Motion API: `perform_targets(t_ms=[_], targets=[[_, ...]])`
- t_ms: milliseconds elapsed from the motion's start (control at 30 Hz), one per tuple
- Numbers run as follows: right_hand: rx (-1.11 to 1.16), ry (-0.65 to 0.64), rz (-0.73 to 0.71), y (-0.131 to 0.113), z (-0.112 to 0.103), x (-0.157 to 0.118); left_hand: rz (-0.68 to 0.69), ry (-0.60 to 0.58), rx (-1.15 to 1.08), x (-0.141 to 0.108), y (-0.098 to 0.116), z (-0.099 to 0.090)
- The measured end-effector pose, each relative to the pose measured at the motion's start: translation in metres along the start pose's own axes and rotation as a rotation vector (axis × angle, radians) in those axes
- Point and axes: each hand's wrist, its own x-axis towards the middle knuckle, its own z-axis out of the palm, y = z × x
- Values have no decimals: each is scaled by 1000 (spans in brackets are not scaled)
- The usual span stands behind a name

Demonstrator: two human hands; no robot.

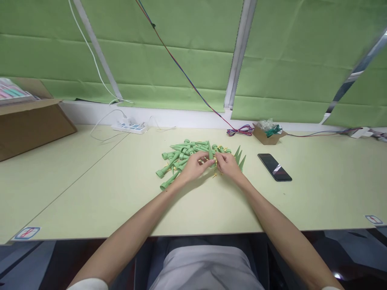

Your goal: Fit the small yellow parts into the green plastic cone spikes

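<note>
A green cone [211, 150] is held in the left hand [193, 166], tip up, above the near edge of the pile [183, 156] of similar cones on the table [90, 193]. The fingers of the right hand [229, 164] are bent in close to its lower end, where a bit of yellow shows; whether anything is gripped there cannot be told. For good handling, the cone is best kept steady by a light grip on its side, with its lower end left in view and any small part brought to it straight rather than at a slant. Force is best added only once the parts are seen to line up, since a loose yellow piece [214, 175] could easily be knocked about. At the far side, a small box [266, 139] is filled with clear plastic [266, 124] and dark green material [273, 131]. At the left, pink and pale green items [10, 92] are held in an open carton [33, 131]; what they are cannot be made out.
</note>
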Motion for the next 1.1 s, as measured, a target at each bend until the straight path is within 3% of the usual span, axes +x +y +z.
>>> perform_targets(t_ms=[233,400,600,767,933,1100], targets=[[-5,47,0,3,4,-1,64,86,225,-1,-7,2],[88,116,12,3,5,-2,-51,104,206,-2,-3,1],[194,124,-26,0,4,-2,-311,-64,-148,0,-1,0],[172,26,-70,-8,3,-6,-379,-150,-408,3,0,1],[177,-13,-59,-8,3,-6,-364,-160,-433,2,1,-1],[242,7,-48,-6,4,-5,-257,-153,-303,0,1,-2]])
